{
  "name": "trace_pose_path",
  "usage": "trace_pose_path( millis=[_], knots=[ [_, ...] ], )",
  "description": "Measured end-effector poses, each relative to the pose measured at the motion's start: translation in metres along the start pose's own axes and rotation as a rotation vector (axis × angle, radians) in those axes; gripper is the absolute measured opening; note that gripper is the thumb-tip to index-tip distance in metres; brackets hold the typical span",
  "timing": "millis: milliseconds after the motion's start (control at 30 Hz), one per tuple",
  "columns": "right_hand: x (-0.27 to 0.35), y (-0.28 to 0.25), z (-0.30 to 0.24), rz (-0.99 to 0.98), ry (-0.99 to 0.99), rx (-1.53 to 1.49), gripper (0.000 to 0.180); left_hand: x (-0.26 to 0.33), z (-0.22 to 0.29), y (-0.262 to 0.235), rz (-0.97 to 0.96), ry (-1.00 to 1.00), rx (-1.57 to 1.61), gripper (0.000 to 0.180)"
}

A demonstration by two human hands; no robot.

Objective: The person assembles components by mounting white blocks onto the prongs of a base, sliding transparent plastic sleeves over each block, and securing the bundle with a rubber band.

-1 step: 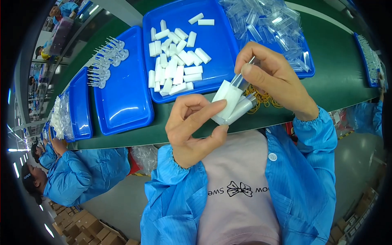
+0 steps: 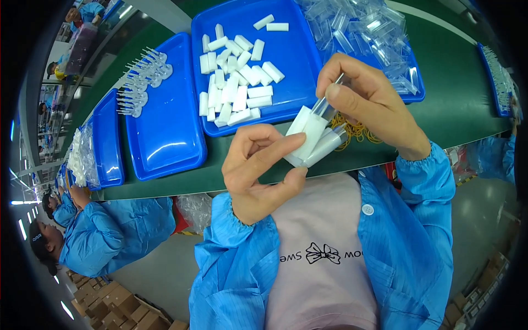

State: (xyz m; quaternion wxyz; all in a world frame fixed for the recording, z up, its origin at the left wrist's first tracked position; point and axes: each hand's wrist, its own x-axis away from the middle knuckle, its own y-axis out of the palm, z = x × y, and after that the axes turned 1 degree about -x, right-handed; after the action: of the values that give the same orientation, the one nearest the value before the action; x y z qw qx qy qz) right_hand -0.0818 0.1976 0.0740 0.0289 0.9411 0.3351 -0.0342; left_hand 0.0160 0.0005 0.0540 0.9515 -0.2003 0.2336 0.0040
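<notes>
A small bundle of white blocks (image 2: pixel 313 131) rests in my left hand (image 2: pixel 258 170), pinched by the thumb and fingers just above the table's near edge. My right hand (image 2: pixel 366 104) is closed on a clear plastic sleeve (image 2: pixel 330 109) between thumb and forefinger. The sleeve's lower end meets the top of one white block; how far the block sits inside it I cannot tell. Another piece in the bundle has a clear, see-through end. Behind my right hand lies a heap of yellow rubber bands (image 2: pixel 356 132), partly covered by it.
Ahead stands a blue tray (image 2: pixel 297 66) of loose white blocks. Clear plastic sleeves (image 2: pixel 357 33) fill a tray at the far right. To the left, another blue tray (image 2: pixel 165 132) carries clear parts with thin stems (image 2: pixel 140 82). A co-worker in blue (image 2: pixel 104 236) sits at the left.
</notes>
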Motion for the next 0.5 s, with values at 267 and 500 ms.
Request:
trace_pose_path(
  millis=[267, 500],
  knots=[
    [0.002, 0.005, 0.007, -0.001, -0.043, 0.181, 0.024, 0.005, -0.01, 0.004, 0.05, -0.105, 0.129, 0.042],
    [0.01, -0.014, 0.003, -0.131, 0.013, 0.232, 0.036, 0.007, -0.018, 0.008, 0.144, -0.187, 0.13, 0.055]
  ],
)
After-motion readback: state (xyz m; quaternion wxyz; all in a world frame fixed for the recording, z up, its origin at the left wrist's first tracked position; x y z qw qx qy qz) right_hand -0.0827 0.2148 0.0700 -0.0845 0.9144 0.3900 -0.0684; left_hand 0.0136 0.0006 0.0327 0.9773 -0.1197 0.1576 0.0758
